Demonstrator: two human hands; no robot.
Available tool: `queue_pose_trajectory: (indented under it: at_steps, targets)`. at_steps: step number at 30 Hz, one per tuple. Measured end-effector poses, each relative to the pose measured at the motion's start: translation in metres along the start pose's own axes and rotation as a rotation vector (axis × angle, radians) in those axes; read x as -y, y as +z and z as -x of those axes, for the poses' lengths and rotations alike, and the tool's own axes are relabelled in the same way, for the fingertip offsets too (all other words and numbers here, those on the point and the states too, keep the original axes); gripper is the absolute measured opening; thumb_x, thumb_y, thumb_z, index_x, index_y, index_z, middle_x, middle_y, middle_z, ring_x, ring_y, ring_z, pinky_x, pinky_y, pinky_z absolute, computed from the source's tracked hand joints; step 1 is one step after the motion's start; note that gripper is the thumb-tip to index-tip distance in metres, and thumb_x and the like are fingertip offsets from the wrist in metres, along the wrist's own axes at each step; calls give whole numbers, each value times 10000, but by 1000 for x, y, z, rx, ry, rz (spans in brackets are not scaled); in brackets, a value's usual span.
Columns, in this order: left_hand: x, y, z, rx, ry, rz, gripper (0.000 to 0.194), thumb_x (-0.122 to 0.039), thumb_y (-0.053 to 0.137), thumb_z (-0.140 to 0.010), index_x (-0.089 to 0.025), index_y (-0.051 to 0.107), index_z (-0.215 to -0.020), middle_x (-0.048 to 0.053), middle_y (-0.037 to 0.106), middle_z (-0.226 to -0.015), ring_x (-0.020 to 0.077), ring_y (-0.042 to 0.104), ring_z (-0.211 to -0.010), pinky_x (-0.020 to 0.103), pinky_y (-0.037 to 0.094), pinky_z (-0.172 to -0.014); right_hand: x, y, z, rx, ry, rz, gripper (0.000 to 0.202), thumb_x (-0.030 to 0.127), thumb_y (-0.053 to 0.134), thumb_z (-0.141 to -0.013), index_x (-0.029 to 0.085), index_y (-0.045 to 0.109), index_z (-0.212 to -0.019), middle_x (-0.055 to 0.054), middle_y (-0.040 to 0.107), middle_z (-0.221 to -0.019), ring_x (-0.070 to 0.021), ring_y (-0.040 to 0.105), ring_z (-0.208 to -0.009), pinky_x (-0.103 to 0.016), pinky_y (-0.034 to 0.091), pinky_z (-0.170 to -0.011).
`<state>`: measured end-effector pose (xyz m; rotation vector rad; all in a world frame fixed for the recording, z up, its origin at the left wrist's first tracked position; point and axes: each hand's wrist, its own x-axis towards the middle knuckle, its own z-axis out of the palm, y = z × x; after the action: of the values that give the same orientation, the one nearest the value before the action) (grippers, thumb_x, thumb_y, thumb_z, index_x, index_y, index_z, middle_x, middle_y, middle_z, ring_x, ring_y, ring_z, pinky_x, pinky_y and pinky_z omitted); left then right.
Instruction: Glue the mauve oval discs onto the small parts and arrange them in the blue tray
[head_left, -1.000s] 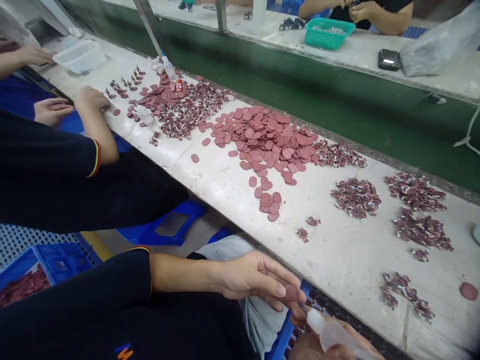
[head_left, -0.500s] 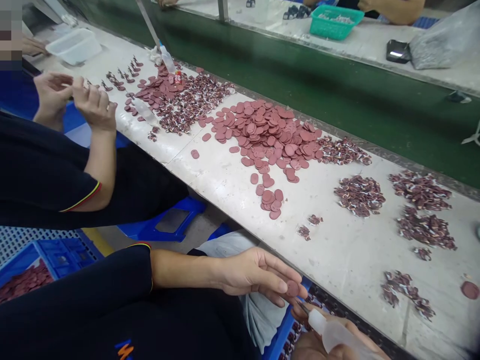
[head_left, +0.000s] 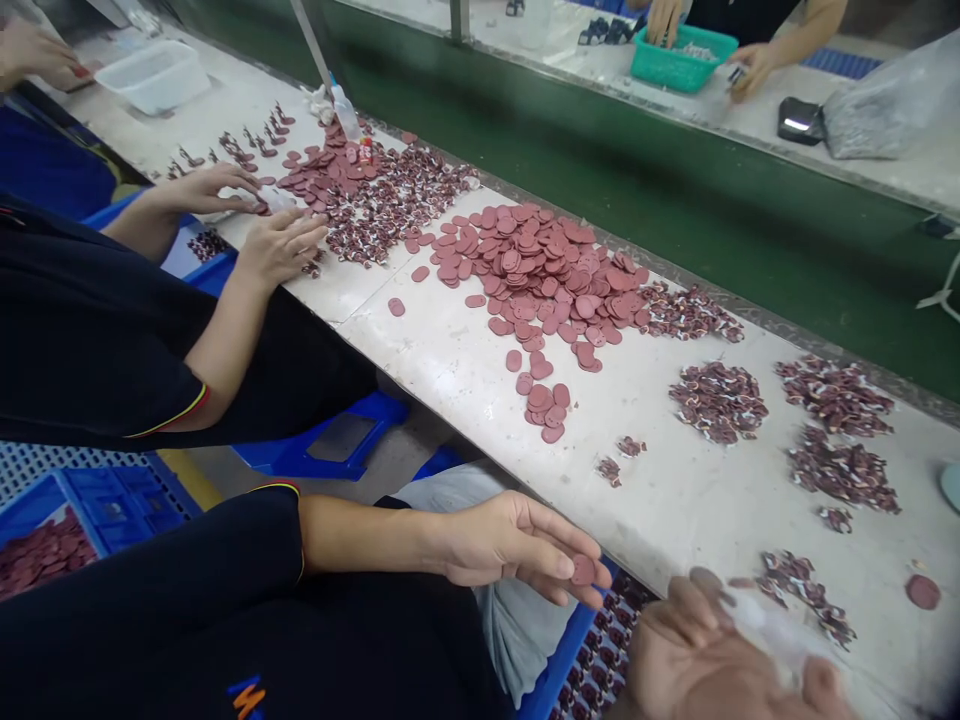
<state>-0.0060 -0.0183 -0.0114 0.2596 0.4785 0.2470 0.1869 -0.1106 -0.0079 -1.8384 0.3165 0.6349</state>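
Note:
Between the thumb and fingers of my left hand [head_left: 517, 548] is a small reddish-brown oval disc [head_left: 583, 570], held in front of the table edge. My right hand [head_left: 712, 655], blurred by motion, is over the near edge at lower right. It grips a translucent squeeze bottle [head_left: 784, 632], whose tip is smeared. Just beyond the bottle lies a small cluster of brown figure pieces [head_left: 806, 595]. A single reddish disc [head_left: 923, 591] rests farther right. A large heap of such discs [head_left: 532, 265] spreads over the middle of the table.
More brown piles [head_left: 720, 402] stand along the table [head_left: 450, 370]. A blue crate [head_left: 559, 650] of finished-looking pieces sits below the edge. At left, a co-worker's hands [head_left: 277, 245] reach onto the table. Across the green belt [head_left: 675, 190], another person handles things by a green basket [head_left: 682, 60].
My right hand and the bottle have moved right, away from the disc, over the table. My left hand stays put with the disc. The neighbour's hands have come down to the table.

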Motion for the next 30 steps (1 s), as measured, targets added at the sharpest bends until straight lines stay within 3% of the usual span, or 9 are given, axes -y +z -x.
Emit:
queue_pose_trajectory:
  at_steps: [3,7,13,17,21,25,28,30]
  targets:
    - [-1,-3,1,-17,11,3,450,-293,898,-669,-145,765,-1073,123,746,-1159,201,772,-972,201,602,-746,19,23,3,23,-152,126,674,785,659,-563,425,720,-1129,-118,631,-997,-232,603,-800,-449,519,-514]
    - [-8,-7,4,-48,38,-22,450,-283,882,-705,-123,751,-1105,141,735,-1191,203,768,-991,197,592,-765,21,42,4,7,-219,225,688,743,703,-568,360,723,-1140,-103,656,-942,-244,626,-823,-452,552,-599]
    - [-19,-9,6,-70,94,-11,469,-275,884,-705,-98,742,-1116,163,730,-1196,220,766,-994,210,582,-769,11,57,16,217,-680,630,684,763,591,-712,234,718,-1127,-67,683,-832,-221,632,-809,-396,534,-738]
    - [-22,-8,7,-75,100,-10,493,-279,898,-690,-96,740,-1119,165,732,-1190,217,766,-983,208,572,-766,15,77,18,303,-794,839,650,762,528,-794,241,676,-1154,-8,666,-790,-196,634,-829,-375,477,-871]
    - [-22,-7,10,-70,106,-40,487,-275,892,-703,-93,734,-1126,182,718,-1228,207,762,-987,206,565,-765,26,95,12,358,-793,1035,581,740,588,-756,229,640,-1027,-1,650,-750,-211,589,-756,-389,407,-784]
    - [-25,-9,14,-85,114,-51,453,-263,870,-735,-113,738,-1141,186,708,-1254,205,761,-1010,190,571,-765,32,79,18,406,-735,988,363,586,602,-783,239,614,-889,8,693,-727,-185,634,-694,-364,475,-739]
    - [-25,-7,14,-99,119,-56,443,-259,875,-724,-120,748,-1125,186,701,-1268,202,761,-1016,183,579,-769,30,46,35,502,-575,634,492,599,713,-700,234,631,-1020,-25,771,-855,-184,742,-790,-309,611,-766]
    - [-24,-5,13,-94,132,-76,436,-264,877,-718,-124,757,-1113,178,697,-1278,204,760,-1019,181,581,-764,26,24,49,536,-470,408,592,564,816,-613,242,688,-1093,-50,800,-936,-186,768,-867,-252,632,-821]
